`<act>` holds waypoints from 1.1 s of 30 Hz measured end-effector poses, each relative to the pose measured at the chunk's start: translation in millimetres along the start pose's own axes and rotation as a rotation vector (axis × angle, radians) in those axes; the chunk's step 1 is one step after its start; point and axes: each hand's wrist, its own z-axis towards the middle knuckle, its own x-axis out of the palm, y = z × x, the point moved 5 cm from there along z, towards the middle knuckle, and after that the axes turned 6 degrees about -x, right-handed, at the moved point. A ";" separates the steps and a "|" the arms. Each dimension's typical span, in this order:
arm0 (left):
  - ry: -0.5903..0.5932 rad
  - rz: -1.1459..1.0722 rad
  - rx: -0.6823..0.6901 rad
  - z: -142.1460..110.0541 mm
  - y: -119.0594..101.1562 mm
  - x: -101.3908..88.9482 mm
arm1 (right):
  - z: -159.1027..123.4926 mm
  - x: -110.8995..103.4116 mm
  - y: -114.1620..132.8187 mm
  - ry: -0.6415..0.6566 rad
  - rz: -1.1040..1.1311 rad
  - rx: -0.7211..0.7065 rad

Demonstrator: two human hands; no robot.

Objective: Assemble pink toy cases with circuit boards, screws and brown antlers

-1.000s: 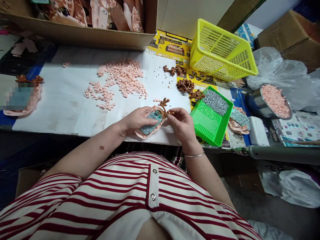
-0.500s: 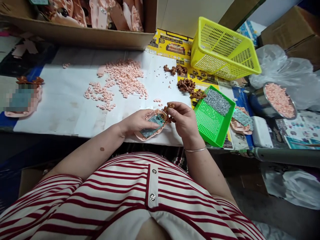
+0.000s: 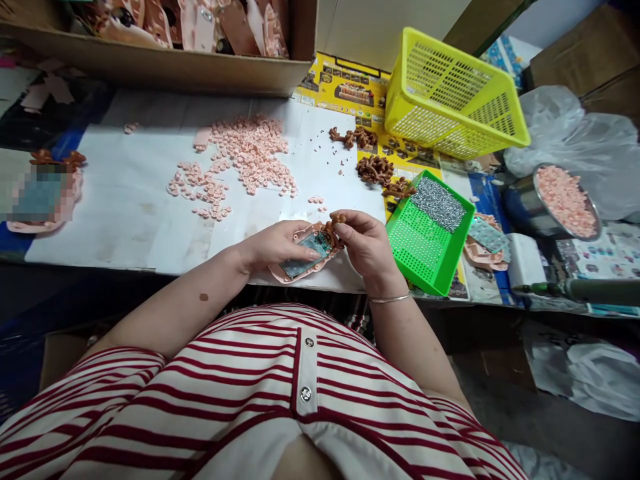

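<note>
Near the table's front edge, my left hand (image 3: 275, 248) is closed on a pink plastic shell (image 3: 278, 275), its thumb lying over the green circuit board (image 3: 305, 255) inside. A knobbed brown plastic piece (image 3: 339, 219) is pinched between the thumb and fingers of my right hand (image 3: 365, 243), at the shell's upper right end. Fingers hide where piece and shell meet, so I cannot tell if it is seated. Just beyond the shell lie a few small pink rings (image 3: 316, 200). More brown pieces (image 3: 375, 170) are heaped past my right hand.
A green basket (image 3: 400, 257) with small metal screws (image 3: 440, 203) stands right of my right hand. Behind it is a yellow basket (image 3: 460, 100). Pink rings (image 3: 255, 150) lie piled mid-table. A cardboard box (image 3: 200, 73) of shells stands at the back; another shell (image 3: 45, 227) lies far left.
My right hand has moved slightly down and left, bringing the brown piece closer against the end of the shell. My left hand keeps its hold; the camera view has shifted slightly.
</note>
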 end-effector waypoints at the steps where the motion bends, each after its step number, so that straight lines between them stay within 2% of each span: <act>1: -0.003 -0.005 -0.001 -0.1 0.0 0.1 | -0.4 1.4 0.6 -0.011 0.001 -0.006; 6: -0.032 0.000 -0.011 -0.2 2.3 0.5 | -3.4 7.2 5.9 -0.045 -0.064 -0.020; 11: -0.106 0.083 0.030 0.2 1.2 -2.5 | -2.3 5.7 10.2 -0.088 -0.295 -0.095; 13: -0.076 0.054 0.019 0.0 0.4 -1.2 | 0.0 6.2 6.3 -0.060 -0.256 -0.046; 16: -0.017 -0.012 -0.010 -0.9 -0.8 1.4 | 0.5 6.4 -0.9 -0.031 -0.075 0.056; 19: -0.037 -0.062 -0.006 -1.6 -2.5 -0.4 | -3.9 2.3 -3.1 -0.053 0.040 0.080; 24: -0.045 -0.114 -0.005 -1.4 -3.1 -2.4 | -14.1 -4.9 -5.4 -0.031 0.046 0.115; 26: -0.038 -0.129 -0.008 -1.1 -3.3 -3.3 | -15.9 -6.1 -4.8 -0.036 -0.036 0.069; 31: -0.012 -0.139 -0.019 1.6 -4.6 -7.4 | -15.8 -5.1 7.5 -0.182 -0.519 -0.262; 33: -0.015 -0.136 -0.007 2.6 -5.4 -7.2 | -13.7 -4.1 5.7 -0.192 -0.517 -0.251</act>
